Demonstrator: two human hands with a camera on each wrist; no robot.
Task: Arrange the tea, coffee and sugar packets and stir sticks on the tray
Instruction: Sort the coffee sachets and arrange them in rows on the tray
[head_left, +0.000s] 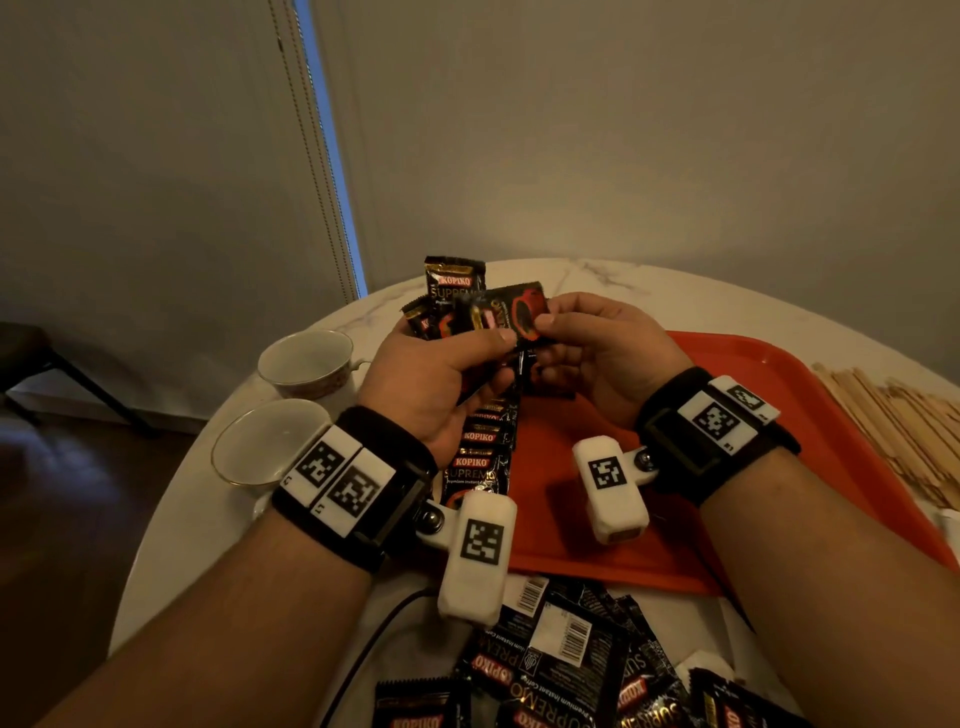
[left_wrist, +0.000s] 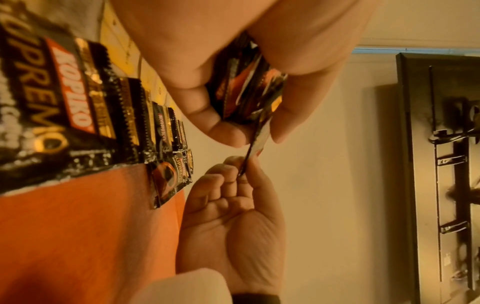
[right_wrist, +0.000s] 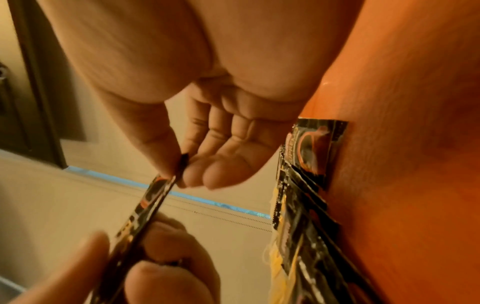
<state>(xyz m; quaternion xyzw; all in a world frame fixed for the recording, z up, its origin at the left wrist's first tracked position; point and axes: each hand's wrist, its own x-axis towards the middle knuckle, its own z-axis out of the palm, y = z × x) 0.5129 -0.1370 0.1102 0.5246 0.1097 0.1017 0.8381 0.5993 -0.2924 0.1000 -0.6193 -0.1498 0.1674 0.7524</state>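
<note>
My left hand (head_left: 441, 374) grips a fanned bunch of black Kopiko coffee packets (head_left: 454, 291) above the table. My right hand (head_left: 597, 343) pinches the end of one packet (head_left: 524, 312) from that bunch between thumb and forefinger; the left wrist view shows that packet (left_wrist: 255, 142) edge-on between both hands. A row of overlapping coffee packets (head_left: 480, 452) lies along the left side of the orange tray (head_left: 701, 519), seen also as the row (left_wrist: 124, 115) and the row (right_wrist: 303, 205). A loose pile of coffee packets (head_left: 571, 665) lies near me. Wooden stir sticks (head_left: 893, 421) lie right of the tray.
Two empty teacups (head_left: 306, 358) (head_left: 265, 447) stand at the table's left. The round marble table (head_left: 623, 286) ends close behind the hands. A black cable (head_left: 374, 639) runs across the near edge. A dark chair (head_left: 31, 358) stands at far left.
</note>
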